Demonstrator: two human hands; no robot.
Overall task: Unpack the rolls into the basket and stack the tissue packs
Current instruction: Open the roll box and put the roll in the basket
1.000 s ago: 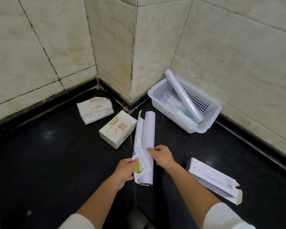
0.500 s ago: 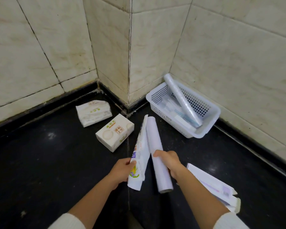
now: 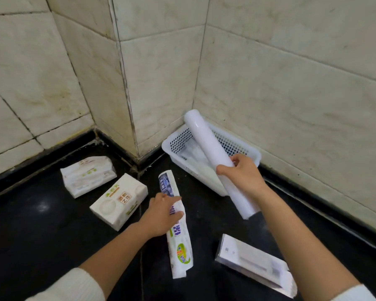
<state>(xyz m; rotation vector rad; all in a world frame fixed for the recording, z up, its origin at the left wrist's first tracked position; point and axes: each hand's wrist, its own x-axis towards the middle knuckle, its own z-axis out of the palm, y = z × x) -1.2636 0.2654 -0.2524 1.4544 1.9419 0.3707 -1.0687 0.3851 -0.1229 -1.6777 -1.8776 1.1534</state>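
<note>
My right hand [image 3: 243, 177] grips a long white roll [image 3: 206, 144] around its middle and holds it tilted over the white perforated basket [image 3: 178, 141] in the wall corner. The roll's far end points at the wall, and its near end sticks out past the basket's front rim. Blurred pale items lie inside the basket. My left hand [image 3: 161, 216] holds the flat printed wrapper [image 3: 180, 250] down on the black floor. Two tissue packs lie apart at the left: a soft pack [image 3: 88, 175] by the wall and a squarer pack [image 3: 117, 200] nearer to me.
An open white carton [image 3: 252, 263] lies on the floor at the lower right, under my right forearm. Tiled walls close in behind and to the right, with a jutting corner between the tissue packs and the basket.
My right hand has pulled the roll clear of the wrapper and carried it up and right over the basket. My left hand has lowered the wrapper flat onto the floor.
</note>
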